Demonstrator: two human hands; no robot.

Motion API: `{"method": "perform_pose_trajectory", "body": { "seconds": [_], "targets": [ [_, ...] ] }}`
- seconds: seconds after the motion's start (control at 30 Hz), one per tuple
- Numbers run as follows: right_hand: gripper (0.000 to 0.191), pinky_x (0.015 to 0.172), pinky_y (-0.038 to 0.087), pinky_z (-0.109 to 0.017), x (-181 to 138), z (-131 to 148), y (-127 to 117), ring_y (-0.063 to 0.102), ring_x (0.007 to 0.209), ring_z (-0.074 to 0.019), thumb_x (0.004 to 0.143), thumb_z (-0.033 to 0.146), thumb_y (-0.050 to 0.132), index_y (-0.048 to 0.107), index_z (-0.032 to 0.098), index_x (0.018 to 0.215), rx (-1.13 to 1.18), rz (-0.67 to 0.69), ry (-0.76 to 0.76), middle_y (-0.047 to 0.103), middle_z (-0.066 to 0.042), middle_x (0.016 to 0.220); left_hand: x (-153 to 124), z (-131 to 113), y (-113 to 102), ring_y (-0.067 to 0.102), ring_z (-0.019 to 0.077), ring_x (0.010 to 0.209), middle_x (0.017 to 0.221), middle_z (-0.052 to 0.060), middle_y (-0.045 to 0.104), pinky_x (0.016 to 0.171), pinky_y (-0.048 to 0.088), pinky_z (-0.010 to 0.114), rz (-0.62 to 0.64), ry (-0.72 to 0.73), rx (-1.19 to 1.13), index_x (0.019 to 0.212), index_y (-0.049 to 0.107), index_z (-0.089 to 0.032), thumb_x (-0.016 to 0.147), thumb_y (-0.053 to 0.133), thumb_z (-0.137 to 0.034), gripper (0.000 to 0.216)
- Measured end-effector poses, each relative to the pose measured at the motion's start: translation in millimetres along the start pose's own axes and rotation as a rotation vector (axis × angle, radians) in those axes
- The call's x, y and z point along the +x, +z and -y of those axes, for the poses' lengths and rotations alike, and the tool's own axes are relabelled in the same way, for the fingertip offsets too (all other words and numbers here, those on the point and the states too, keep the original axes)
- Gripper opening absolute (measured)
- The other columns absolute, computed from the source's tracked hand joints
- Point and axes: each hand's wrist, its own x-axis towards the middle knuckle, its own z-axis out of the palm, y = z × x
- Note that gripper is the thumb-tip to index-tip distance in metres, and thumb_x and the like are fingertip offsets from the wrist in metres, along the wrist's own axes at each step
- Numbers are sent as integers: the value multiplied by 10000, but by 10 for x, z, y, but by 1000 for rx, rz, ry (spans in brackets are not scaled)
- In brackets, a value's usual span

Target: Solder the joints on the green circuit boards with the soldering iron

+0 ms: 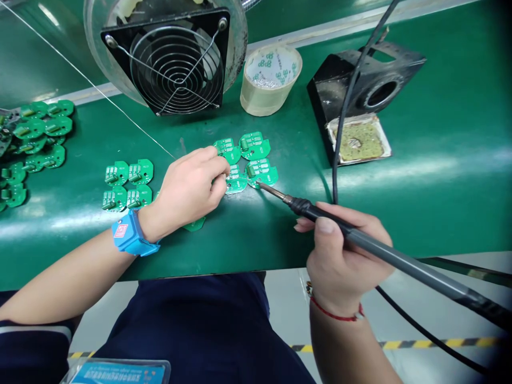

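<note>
My right hand [348,250] is wrapped round a soldering iron [368,242]. The iron's metal tip meets the near edge of the lower right board in a panel of green circuit boards [261,172]. My left hand [196,178], fingers pinched, is over the left side of that panel. Into it runs a thin strand of solder wire [100,90] from the upper left; its end at the fingertips is hidden. Each board carries a small green cylindrical part. Another panel [140,172] lies left of my left hand, and a further board [195,224] shows partly under my wrist.
A fan [180,69] with a wire guard stands at the back, beside a roll of tape [266,98]. Right of it is a black iron stand [332,96] with a sponge [358,141]. The iron's cable [344,117] hangs across. Boards [40,133] are piled far left.
</note>
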Motion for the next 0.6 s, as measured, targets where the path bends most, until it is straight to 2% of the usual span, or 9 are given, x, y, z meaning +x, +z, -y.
{"method": "perform_pose_trajectory", "body": {
  "seconds": [0.4,0.6],
  "targets": [
    [132,470,529,-216,4,-29,-26,634,548,-128,812,214,653,662,148,925,-13,50,20,658,-6,711,91,-44,47,545,184,722,718,42,557,622,424,295,60,88,168,768,635,-153,835,424,-149,221],
    [128,447,514,-209,6,-21,-13,630,535,-125,815,222,650,665,150,920,-11,17,-13,656,-1,701,109,-61,37,547,192,716,712,52,547,623,425,308,69,102,144,752,627,-141,836,428,-137,215]
  ]
}}
